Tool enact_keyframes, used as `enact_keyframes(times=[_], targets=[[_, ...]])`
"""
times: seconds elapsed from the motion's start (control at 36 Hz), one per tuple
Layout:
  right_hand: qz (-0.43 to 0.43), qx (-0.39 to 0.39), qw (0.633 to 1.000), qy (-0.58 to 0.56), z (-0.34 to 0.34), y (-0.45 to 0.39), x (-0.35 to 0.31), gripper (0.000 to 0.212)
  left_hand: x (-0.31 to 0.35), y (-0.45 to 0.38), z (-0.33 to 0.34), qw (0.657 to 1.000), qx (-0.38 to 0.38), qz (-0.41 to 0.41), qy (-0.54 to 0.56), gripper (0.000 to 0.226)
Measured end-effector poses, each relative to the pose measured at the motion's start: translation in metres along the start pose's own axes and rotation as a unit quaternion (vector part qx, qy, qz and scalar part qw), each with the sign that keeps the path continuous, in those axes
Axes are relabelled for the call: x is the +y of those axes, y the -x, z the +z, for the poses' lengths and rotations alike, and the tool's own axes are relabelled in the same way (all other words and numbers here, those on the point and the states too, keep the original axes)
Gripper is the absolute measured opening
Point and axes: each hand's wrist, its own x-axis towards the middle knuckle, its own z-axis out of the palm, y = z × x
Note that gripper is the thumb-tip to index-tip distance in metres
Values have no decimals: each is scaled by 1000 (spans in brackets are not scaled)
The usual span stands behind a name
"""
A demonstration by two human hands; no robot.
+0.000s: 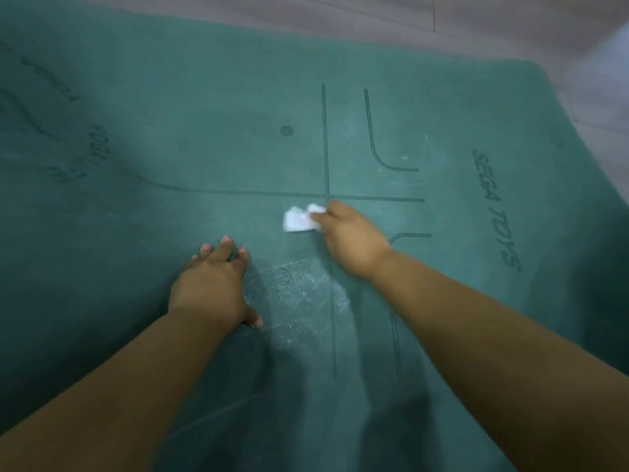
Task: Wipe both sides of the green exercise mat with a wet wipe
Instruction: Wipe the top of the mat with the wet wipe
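The green exercise mat [204, 114] lies flat and fills most of the view, printed with dark lines, a dot and lettering. My right hand [347, 236] grips a crumpled white wet wipe [301, 219] and holds it down on the mat just below the crossing of two printed lines. My left hand [212, 284] rests flat on the mat to the left, fingers spread and straight. A wet shiny patch [299, 301] shows on the mat between my two forearms.
Pale wooden floor [510, 25] shows beyond the mat's far edge and at the right. The mat's right corner [537, 68] lies near the top right. Lettering runs along the mat's right side [497, 209].
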Motion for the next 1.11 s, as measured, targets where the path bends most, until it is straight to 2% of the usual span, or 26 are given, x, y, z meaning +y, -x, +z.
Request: enact_keyframes(times=[0.06, 0.11, 0.14, 0.17, 0.19, 0.33, 0.39, 0.44, 0.47, 0.5, 0.58, 0.64, 0.69, 0.72, 0.78, 0.83, 0.89, 0.94, 0.97, 1.03, 1.08, 1.11], targets=[[123, 57, 991, 24, -8, 13, 36, 39, 0, 0, 0, 1000, 0, -2, -2, 116], [277, 105, 955, 23, -12, 29, 58, 38, 2, 0, -1, 1000, -2, -5, -3, 117], [333, 111, 936, 12, -12, 35, 58, 36, 2, 0, -2, 1000, -2, -7, -2, 117], [352, 110, 929, 5, -9, 38, 52, 34, 3, 1, -2, 1000, -1, -8, 0, 117], [338, 103, 936, 7, -3, 38, 39, 34, 4, 1, -3, 1000, 1, -9, 0, 116], [99, 73, 991, -58, 29, 48, -55, 34, 4, 3, -5, 1000, 4, -5, 5, 114], [-21, 41, 997, -56, 32, 61, -68, 44, 2, 3, -3, 1000, 6, -4, 17, 114], [-73, 22, 997, -25, 21, 67, -59, 32, -1, 4, -2, 1000, 7, -3, 30, 115], [-36, 13, 999, -19, 16, 65, -48, 31, -2, 4, -2, 999, 10, -2, 33, 114], [-2, 34, 999, 6, 16, 64, -29, 38, -2, 4, -1, 999, 11, -1, 34, 114], [163, 156, 974, -19, 5, 66, 15, 40, -2, 3, -1, 999, 14, -3, 29, 114], [292, 161, 942, -36, 4, 66, 23, 31, -1, 2, -2, 1000, 14, -5, 22, 115], [325, 159, 932, -20, 15, 58, 9, 35, 0, 2, -4, 1000, 13, -7, 18, 115], [293, 162, 942, -26, 22, 54, -5, 41, 1, 2, -5, 1000, 13, -7, 17, 116], [172, 131, 975, -44, 35, 54, -42, 49, 1, 3, -5, 1000, 13, -7, 14, 115], [27, 76, 996, -46, 43, 67, -69, 45, 0, 3, -4, 1000, 13, -6, 20, 115], [-97, 56, 993, -40, 36, 76, -71, 37, -2, 3, -4, 1000, 13, -5, 23, 116], [-136, 72, 988, -2, 26, 75, -46, 34, -2, 4, -4, 1000, 11, -2, 19, 115], [-108, 95, 990, 10, 21, 72, -26, 36, -2, 4, -4, 1000, 11, -2, 15, 115], [50, 135, 989, 21, 7, 69, 12, 34, -2, 4, -4, 1000, 12, -1, 11, 114], [244, 143, 959, 24, -5, 76, 43, 28, -2, 3, -5, 1000, 15, -1, 2, 114], [310, 141, 940, 9, -5, 82, 51, 25, -2, 2, -5, 1000, 17, 1, -5, 113]])
